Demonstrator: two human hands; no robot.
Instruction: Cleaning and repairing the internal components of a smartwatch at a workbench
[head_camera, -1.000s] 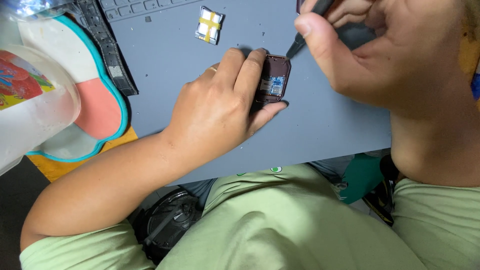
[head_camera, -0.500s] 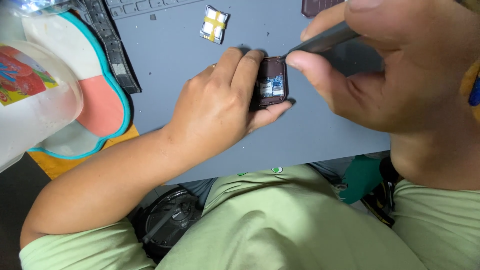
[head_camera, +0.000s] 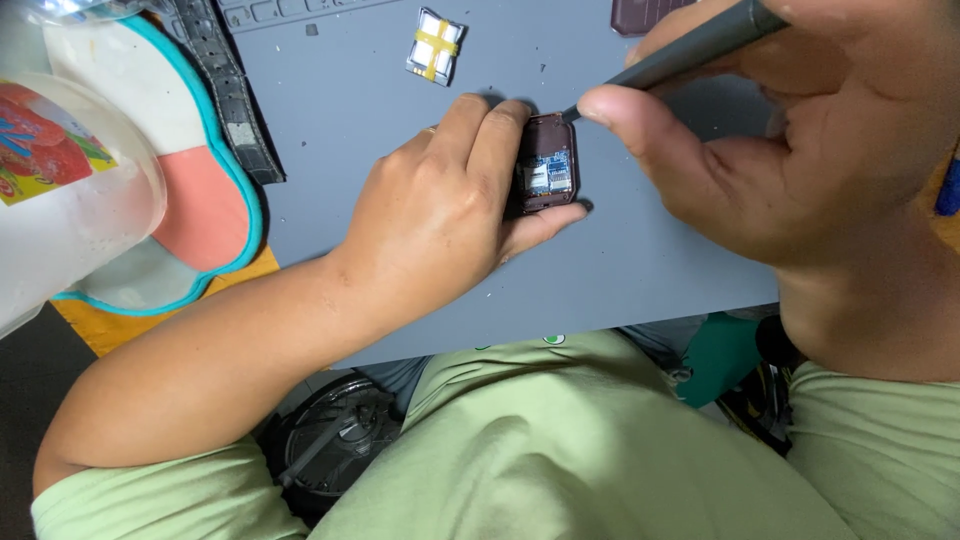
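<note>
My left hand (head_camera: 440, 205) grips a small dark maroon device case (head_camera: 548, 165), open so that its circuit board shows, and holds it down on the grey mat (head_camera: 620, 270). My right hand (head_camera: 790, 140) is closed around a dark grey screwdriver (head_camera: 690, 45). Its tip touches the upper right corner of the case. My right thumb presses along the shaft just above the case.
A small silver battery with yellow tape (head_camera: 437, 45) lies on the mat above my left hand. A black watch strap (head_camera: 225, 95) and a teal and pink pad (head_camera: 190, 210) lie to the left, beside a clear plastic container (head_camera: 70, 190). A keyboard edge (head_camera: 290, 10) runs along the top.
My right hand has swung the screwdriver down and left, so the tip now meets the case's upper right corner. My left hand has kept the case in place.
</note>
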